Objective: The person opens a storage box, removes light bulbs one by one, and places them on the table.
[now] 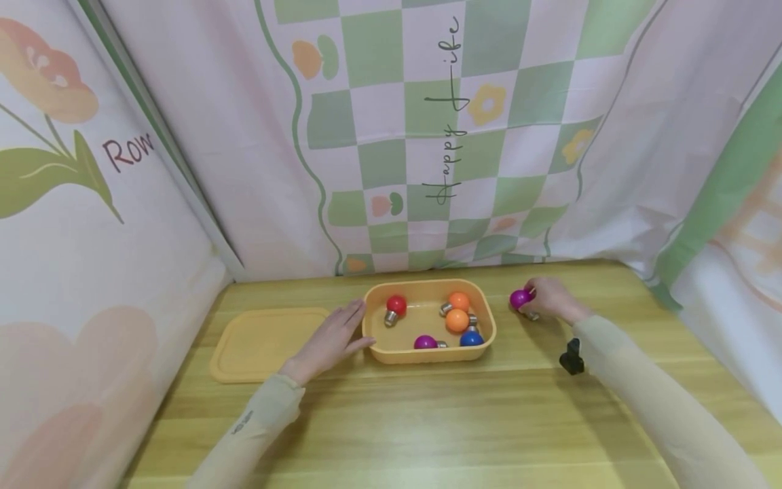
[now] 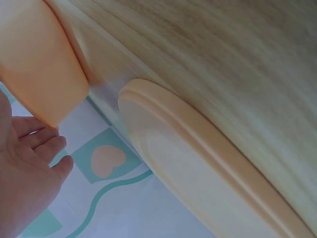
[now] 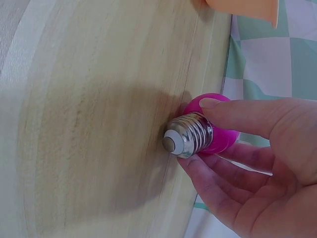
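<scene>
My right hand point(image 1: 552, 299) pinches a purple light bulb point(image 1: 520, 299) to the right of a yellow plastic container point(image 1: 427, 354). In the right wrist view, thumb and fingers grip the bulb's coloured globe, and its silver screw base point(image 3: 190, 135) points away from the palm. My left hand point(image 1: 330, 339) touches the container's left rim with fairly straight fingers. Inside the container lie a red bulb point(image 1: 396, 305), two orange bulbs point(image 1: 457, 320), another purple bulb point(image 1: 425, 342) and a blue bulb point(image 1: 471, 338). The left wrist view shows the left hand point(image 2: 34, 163) against the container's outer wall point(image 2: 44, 64).
A flat yellow lid point(image 1: 263, 343) lies on the wooden table point(image 1: 391, 421) left of the container, partly behind the left hand. A patterned curtain point(image 1: 440, 136) hangs along the table's back edge. A black device point(image 1: 572, 357) sits by the right wrist.
</scene>
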Available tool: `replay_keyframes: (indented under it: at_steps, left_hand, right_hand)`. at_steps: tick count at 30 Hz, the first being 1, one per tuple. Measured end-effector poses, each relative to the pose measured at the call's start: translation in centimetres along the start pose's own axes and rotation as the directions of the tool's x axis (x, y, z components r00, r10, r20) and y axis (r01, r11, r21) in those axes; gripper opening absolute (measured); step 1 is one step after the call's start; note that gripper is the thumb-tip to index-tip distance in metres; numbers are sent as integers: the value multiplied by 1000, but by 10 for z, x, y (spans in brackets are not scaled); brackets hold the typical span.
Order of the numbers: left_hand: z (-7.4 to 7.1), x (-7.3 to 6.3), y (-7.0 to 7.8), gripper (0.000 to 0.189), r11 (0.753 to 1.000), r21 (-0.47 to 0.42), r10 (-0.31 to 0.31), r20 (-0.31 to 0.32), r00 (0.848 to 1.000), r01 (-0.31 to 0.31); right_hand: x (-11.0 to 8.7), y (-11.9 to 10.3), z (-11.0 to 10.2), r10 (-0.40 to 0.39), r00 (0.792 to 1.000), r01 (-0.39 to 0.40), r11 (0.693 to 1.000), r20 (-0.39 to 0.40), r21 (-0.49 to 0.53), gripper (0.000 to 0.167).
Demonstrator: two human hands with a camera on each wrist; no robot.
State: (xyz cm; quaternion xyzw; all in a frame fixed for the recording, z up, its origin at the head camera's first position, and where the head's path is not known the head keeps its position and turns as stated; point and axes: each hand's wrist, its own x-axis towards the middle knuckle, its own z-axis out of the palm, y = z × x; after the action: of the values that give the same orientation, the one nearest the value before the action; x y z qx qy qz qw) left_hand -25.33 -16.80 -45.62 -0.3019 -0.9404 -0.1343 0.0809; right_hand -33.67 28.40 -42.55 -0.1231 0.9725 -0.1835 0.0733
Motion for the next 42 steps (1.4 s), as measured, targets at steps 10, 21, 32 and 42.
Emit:
replay_keyframes:
  at_steps: [10,21,32,42]
  left_hand:
    - [0,-1,0,75,1000,10,2,-5,1000,-2]
    - [-1,0,1,76,1000,26,9,-13,1000,-8]
    - [-1,0,1,76,1000,21,-3,2,1000,3]
    - [-2,0,1,75,1000,15,1,-2,1000,-1]
  right_hand:
    - [0,3,2,4,1000,-4,1000,2,14,48]
    - [-3,5,-2,43,999,-44,998,28,40,60]
    - [-6,2,-5,50,997,-52,998,54,37,63]
    - [-11,3,0,26,998,-30,998,55,60,56]
